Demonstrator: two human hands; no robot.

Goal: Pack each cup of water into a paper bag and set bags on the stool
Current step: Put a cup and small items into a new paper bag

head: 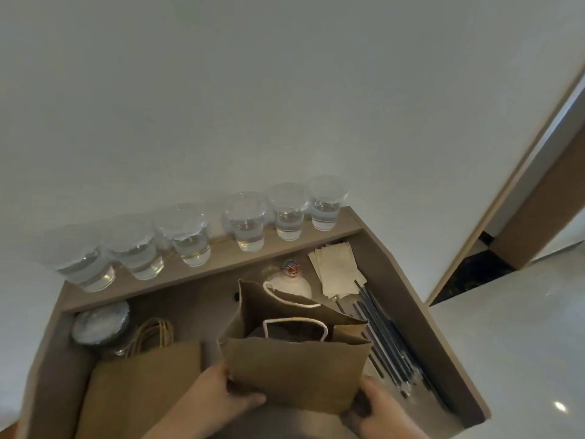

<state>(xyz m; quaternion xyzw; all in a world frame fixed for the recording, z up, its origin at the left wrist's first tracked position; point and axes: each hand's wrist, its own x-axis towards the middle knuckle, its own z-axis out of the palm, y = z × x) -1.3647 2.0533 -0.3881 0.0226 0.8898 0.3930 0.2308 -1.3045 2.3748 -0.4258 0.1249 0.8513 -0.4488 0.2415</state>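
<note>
Cups of water [247,232], six on shelf [221,250]; one open paper bag [294,375] in fingers [248,399] of left hand [218,397], right hand [381,411].

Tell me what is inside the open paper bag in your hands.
Only a white cord handle hanging over a dark interior shows inside the paper bag. Its front wall hides the bottom, so any contents cannot be seen.

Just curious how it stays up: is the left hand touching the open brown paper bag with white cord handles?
Touching. The head view shows the left hand gripping a lower corner of the open brown paper bag.
</note>
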